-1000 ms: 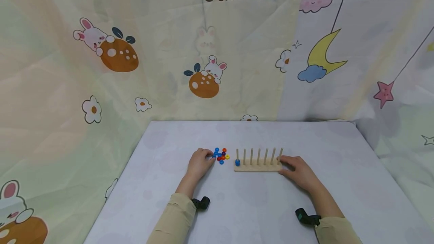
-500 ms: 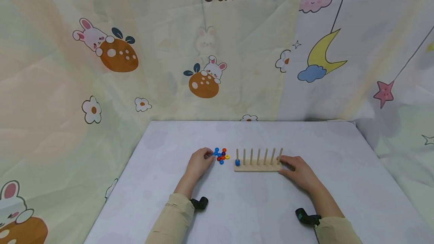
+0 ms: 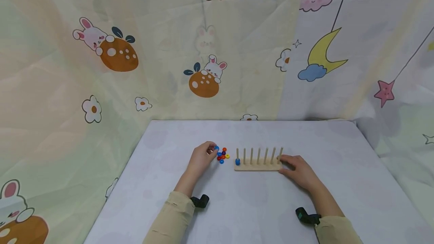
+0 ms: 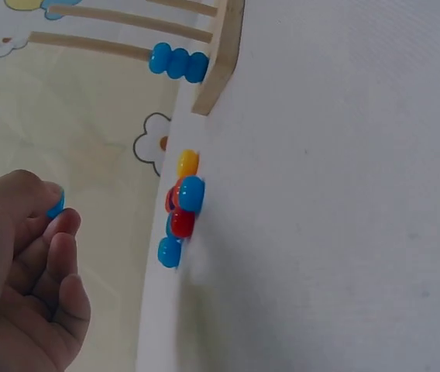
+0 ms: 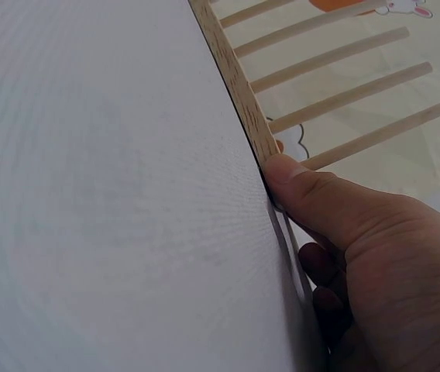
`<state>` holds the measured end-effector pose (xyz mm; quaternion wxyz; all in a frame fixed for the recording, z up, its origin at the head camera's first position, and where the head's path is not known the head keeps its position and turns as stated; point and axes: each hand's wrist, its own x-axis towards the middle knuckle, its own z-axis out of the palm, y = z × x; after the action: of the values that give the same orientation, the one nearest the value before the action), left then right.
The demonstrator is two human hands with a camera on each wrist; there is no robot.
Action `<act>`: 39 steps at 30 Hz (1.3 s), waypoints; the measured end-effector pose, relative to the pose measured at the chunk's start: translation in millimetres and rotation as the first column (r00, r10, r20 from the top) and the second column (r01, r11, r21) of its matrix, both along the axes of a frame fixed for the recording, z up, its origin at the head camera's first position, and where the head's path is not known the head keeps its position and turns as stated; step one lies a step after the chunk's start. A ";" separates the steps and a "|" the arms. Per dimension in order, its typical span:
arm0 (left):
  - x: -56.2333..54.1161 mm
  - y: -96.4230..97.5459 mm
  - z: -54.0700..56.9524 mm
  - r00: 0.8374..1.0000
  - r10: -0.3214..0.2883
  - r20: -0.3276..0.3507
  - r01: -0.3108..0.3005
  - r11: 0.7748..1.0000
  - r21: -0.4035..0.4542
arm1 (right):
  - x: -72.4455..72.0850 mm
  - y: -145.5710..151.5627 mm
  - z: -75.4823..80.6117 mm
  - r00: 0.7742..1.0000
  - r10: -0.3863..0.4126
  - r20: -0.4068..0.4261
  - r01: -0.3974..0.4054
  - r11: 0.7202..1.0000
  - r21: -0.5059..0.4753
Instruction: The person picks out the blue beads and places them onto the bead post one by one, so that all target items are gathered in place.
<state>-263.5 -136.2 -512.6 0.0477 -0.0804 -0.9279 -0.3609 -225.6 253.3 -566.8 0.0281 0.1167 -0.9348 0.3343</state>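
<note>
A small blue bead [image 4: 56, 204] is pinched between the thumb and fingers of my left hand [image 3: 200, 158], raised off the table beside a loose pile of beads [image 3: 223, 157]. The pile has blue, red, orange, yellow and dark beads. To its right stands a wooden peg board [image 3: 257, 168] with a row of upright pegs. Its leftmost peg carries three stacked blue beads [image 4: 177, 63]; the other pegs are bare. My right hand [image 3: 300, 169] grips the right end of the board, its thumb [image 5: 283, 169] on the front edge and the other fingers partly hidden behind.
A white table [image 3: 251, 206] lies under everything, and its far edge meets a printed cloth backdrop [image 3: 162, 48]. Black wrist cameras [image 3: 200, 201] sit at both sleeves.
My left hand has lifted and shifted slightly up and right, with a blue bead now at its fingertips. The right hand and the peg board have stayed in place.
</note>
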 end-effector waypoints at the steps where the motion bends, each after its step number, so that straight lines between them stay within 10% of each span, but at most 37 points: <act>1: 0.0 1.6 3.2 1.000 -0.002 0.001 0.002 1.000 -0.003 | -0.3 0.1 -0.2 1.000 -0.001 -0.003 0.001 1.000 0.000; 20: 8.7 29.2 36.8 0.980 -0.185 -0.076 0.190 0.980 0.056 | -0.1 -1.1 4.2 1.000 0.004 -0.001 -0.004 1.000 0.004; 39: 10.5 47.7 32.9 0.951 -0.288 -0.110 0.291 0.957 0.012 | 1.0 -1.2 4.2 1.000 0.006 -0.004 -0.006 1.000 -0.002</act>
<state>-253.0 -88.5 -479.7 0.0453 -0.2343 -0.8970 -0.3722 -224.6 252.1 -562.6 0.0293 0.1202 -0.9341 0.3350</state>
